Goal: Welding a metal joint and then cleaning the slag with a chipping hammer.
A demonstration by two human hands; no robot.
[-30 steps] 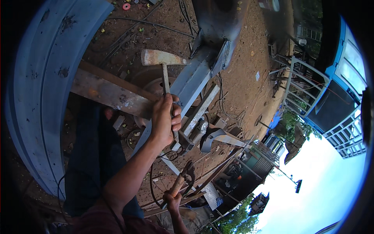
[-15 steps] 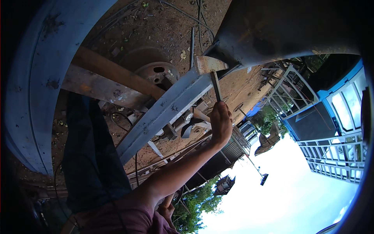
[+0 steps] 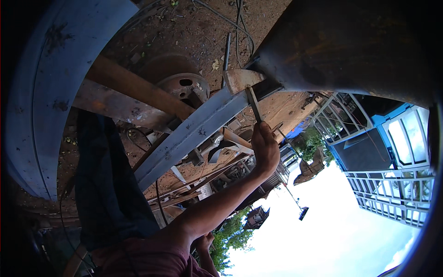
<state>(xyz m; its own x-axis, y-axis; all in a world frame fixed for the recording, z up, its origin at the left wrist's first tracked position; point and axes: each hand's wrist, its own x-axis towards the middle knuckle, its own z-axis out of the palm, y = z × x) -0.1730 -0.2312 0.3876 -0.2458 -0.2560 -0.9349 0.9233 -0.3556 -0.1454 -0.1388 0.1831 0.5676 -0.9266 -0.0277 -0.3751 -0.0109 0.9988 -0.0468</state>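
My left hand point(image 3: 266, 145) is closed around the flat bar handle of a rusty handled metal wedge point(image 3: 241, 80). The wedge's head rests at the far end of a grey steel beam point(image 3: 194, 130), where it meets a large dark curved metal sheet point(image 3: 341, 51). Lower down, partly behind my left forearm, my right hand point(image 3: 204, 241) is closed. What it grips hardly shows now; half a second ago a tan wooden handle stood out of that fist.
A wide blue-grey panel point(image 3: 39, 111) curves along the left. Rusty flat bars point(image 3: 134, 87) cross toward the grey beam, above a steel wheel rim point(image 3: 187, 83). Cables point(image 3: 237, 27) lie on the dirt. A blue vehicle with a white rack point(image 3: 392, 184) stands at right.
The view has shifted slightly. My right hand has risen a little, and its wooden handle has gone out of sight. My left hand keeps the wedge at the same beam end.
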